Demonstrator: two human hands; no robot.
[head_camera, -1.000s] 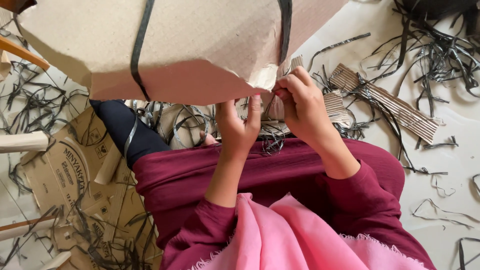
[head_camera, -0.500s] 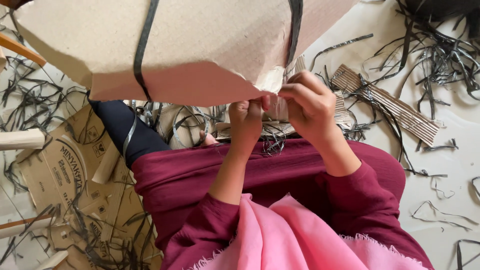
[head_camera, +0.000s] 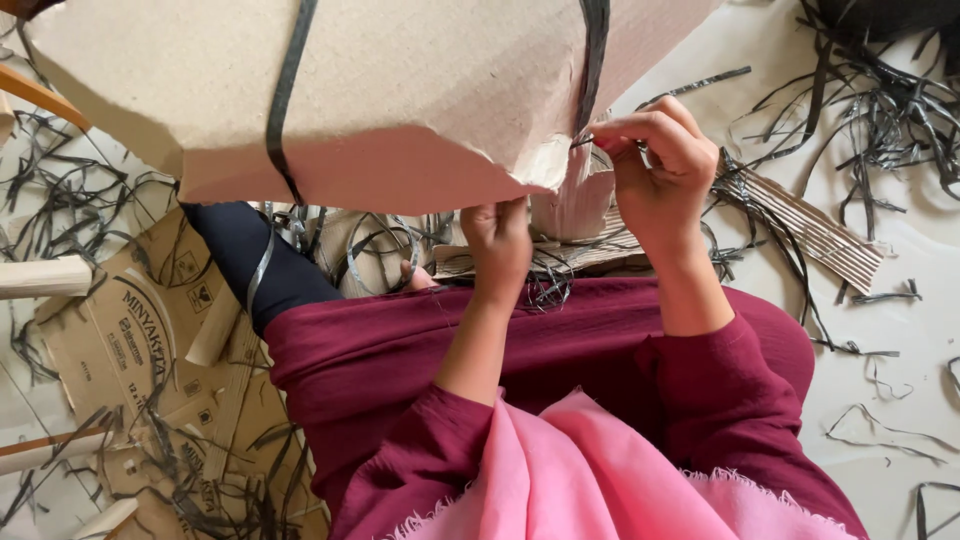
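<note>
A large bundle of brown cardboard (head_camera: 400, 90) fills the top of the view, bound by two black plastic straps (head_camera: 285, 100). My right hand (head_camera: 660, 175) pinches the right strap (head_camera: 592, 70) at the bundle's lower edge. Under that same edge my left hand (head_camera: 498, 240) grips the cardboard's underside, fingers curled around it. A pale rolled piece of cardboard (head_camera: 580, 200) sits between the two hands. My lap in maroon cloth (head_camera: 560, 340) lies below, with a pink scarf (head_camera: 590, 470) in front.
Loose black strap offcuts (head_camera: 880, 110) litter the white floor at right and left. A corrugated cardboard strip (head_camera: 800, 225) lies right of my hand. Flattened printed cartons (head_camera: 130, 340) and wooden sticks (head_camera: 40, 278) lie at the left.
My right hand has moved up and right along the bundle's edge to the right strap. My left hand has shifted slightly under the cardboard edge.
</note>
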